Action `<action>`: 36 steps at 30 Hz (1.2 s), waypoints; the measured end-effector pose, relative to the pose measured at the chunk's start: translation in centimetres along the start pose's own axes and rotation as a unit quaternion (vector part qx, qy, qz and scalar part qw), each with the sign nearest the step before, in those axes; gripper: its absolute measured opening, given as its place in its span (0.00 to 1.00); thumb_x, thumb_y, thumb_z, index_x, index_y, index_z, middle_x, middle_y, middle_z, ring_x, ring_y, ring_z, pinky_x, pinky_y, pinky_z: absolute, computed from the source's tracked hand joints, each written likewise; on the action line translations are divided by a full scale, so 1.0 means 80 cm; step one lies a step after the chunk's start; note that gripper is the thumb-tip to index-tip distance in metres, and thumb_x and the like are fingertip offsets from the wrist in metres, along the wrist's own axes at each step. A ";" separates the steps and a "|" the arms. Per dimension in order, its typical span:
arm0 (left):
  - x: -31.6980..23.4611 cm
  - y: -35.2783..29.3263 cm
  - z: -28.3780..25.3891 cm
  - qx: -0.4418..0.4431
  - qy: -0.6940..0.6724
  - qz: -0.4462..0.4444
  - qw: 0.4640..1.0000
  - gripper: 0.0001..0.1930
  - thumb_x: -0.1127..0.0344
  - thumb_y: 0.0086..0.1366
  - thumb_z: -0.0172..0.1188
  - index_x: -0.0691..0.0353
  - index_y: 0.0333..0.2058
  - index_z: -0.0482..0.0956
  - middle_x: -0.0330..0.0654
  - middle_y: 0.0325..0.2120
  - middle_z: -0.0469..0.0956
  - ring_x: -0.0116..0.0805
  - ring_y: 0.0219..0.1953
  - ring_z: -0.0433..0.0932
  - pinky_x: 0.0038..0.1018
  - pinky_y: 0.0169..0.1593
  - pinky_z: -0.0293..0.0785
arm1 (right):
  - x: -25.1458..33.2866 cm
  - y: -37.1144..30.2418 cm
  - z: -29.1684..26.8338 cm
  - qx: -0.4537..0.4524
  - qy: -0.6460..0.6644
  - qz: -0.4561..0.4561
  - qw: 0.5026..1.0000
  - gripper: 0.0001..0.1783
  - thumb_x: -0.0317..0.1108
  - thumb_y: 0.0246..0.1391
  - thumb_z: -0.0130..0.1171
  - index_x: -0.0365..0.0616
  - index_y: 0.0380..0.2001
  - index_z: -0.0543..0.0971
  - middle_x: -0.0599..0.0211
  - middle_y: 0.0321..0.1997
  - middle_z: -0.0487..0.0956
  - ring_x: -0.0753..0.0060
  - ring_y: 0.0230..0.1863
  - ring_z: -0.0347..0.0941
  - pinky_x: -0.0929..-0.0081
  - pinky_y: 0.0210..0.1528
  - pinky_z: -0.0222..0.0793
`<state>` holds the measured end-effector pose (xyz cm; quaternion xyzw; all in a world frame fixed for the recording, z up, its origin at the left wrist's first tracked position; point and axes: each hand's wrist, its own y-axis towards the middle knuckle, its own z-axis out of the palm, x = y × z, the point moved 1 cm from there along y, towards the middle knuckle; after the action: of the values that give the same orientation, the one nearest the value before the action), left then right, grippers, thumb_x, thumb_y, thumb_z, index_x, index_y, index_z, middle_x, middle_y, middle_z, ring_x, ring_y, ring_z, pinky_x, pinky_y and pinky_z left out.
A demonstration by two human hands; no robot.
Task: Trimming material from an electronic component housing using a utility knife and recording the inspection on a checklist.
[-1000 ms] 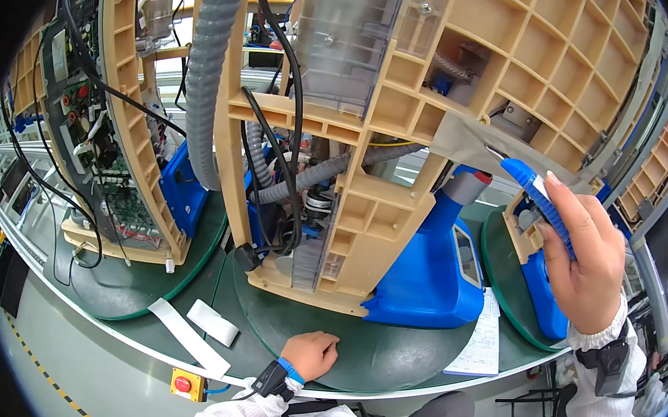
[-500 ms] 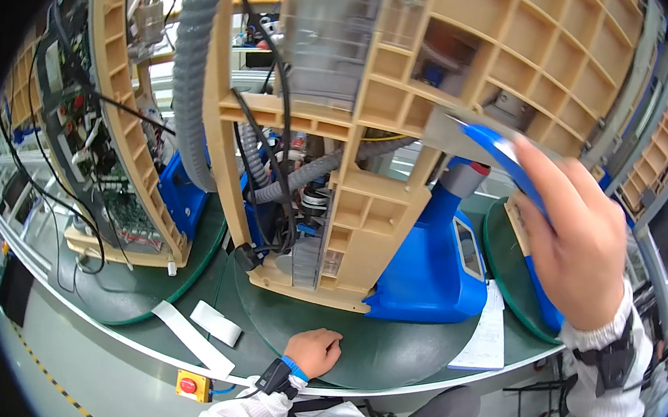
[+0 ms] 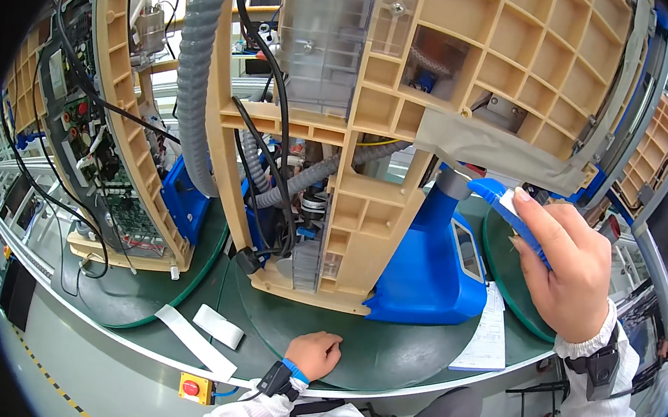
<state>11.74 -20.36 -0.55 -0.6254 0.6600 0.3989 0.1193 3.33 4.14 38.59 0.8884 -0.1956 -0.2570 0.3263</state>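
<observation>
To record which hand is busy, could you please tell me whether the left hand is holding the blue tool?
No, the blue tool is in the right hand, well apart from the left hand.

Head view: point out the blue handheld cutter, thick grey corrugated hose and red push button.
Blue handheld cutter [image 3: 512,217]: head view, on its handle.
Thick grey corrugated hose [image 3: 193,74]: head view, mid-length.
Red push button [image 3: 190,388]: head view, cap's face.

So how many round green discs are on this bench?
3: the left disc, the middle disc by the left hand, and the right disc, partly behind the right hand. Others could be hidden.
</observation>
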 end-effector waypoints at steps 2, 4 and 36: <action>-0.002 0.001 -0.001 -0.006 -0.005 -0.001 1.000 0.09 0.66 0.63 0.62 0.59 0.38 0.88 0.45 0.34 0.86 0.50 0.36 0.85 0.41 0.41 0.82 | -0.002 0.003 0.002 -0.005 0.002 -0.002 1.000 0.29 0.23 0.47 0.72 0.43 0.56 0.83 0.59 0.34 0.80 0.57 0.27 0.77 0.65 0.28 0.72; -0.002 0.001 0.000 -0.008 -0.003 -0.002 1.000 0.09 0.66 0.63 0.62 0.59 0.38 0.88 0.45 0.34 0.86 0.50 0.36 0.85 0.41 0.41 0.82 | -0.003 0.004 0.004 -0.010 0.003 -0.005 1.000 0.29 0.23 0.47 0.72 0.43 0.56 0.83 0.59 0.34 0.80 0.57 0.27 0.77 0.65 0.28 0.72; -0.098 0.108 -0.102 -0.129 -0.283 -0.051 0.949 0.12 0.66 0.75 0.58 0.68 0.46 0.85 0.37 0.27 0.80 0.24 0.29 0.77 0.25 0.36 0.74 | 0.015 -0.079 -0.062 0.055 0.100 0.082 0.990 0.28 0.24 0.46 0.73 0.41 0.54 0.83 0.56 0.37 0.83 0.53 0.30 0.79 0.64 0.32 0.75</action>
<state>8.02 -21.01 13.16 -0.5300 0.5090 0.6346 0.2396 8.28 10.40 37.12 0.9072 -0.2482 -0.1276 0.3149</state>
